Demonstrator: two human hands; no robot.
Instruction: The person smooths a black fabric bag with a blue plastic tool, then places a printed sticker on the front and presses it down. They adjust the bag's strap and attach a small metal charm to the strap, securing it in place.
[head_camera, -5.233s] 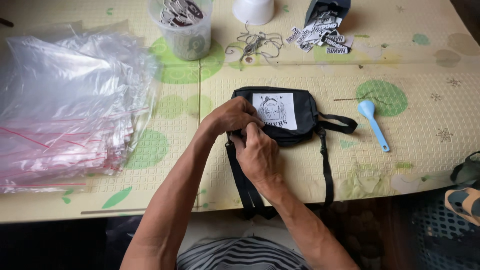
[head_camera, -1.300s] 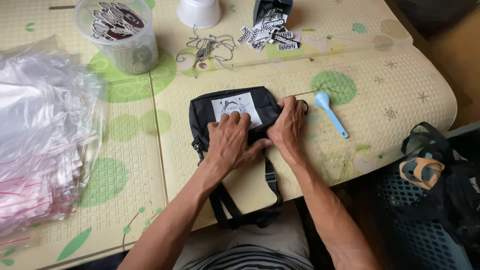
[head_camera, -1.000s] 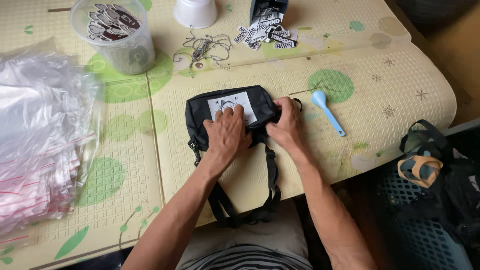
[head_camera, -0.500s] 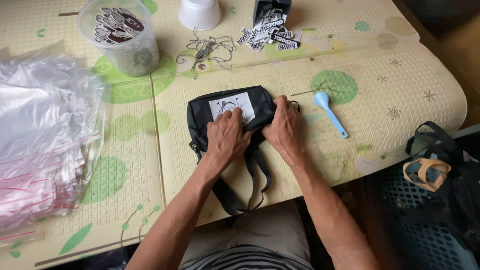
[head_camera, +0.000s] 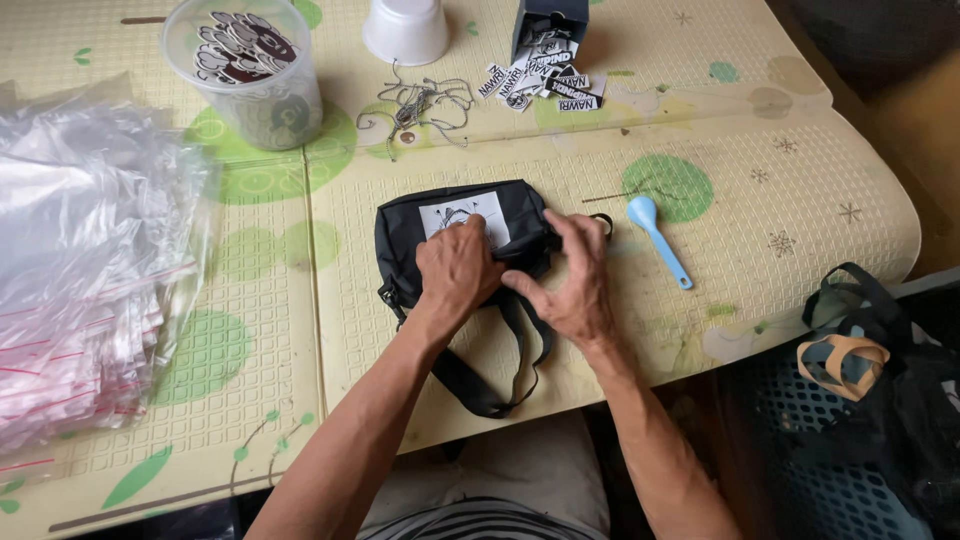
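Near the front edge of the counter (head_camera: 760, 170), about midway along it, lies a small black pouch bag (head_camera: 410, 235) with a white patch on its face and its strap looping toward the person. The left hand (head_camera: 458, 268) rests flat on the bag, fingers bent over the patch. The right hand (head_camera: 575, 283) presses the bag's right end, fingers spread. A light blue spoon (head_camera: 656, 238) lies just right of the bag. Toward the far edge stand a clear tub of stickers (head_camera: 250, 70) and a white cup (head_camera: 406, 28). Clear plastic bags (head_camera: 85, 270) pile along the left edge.
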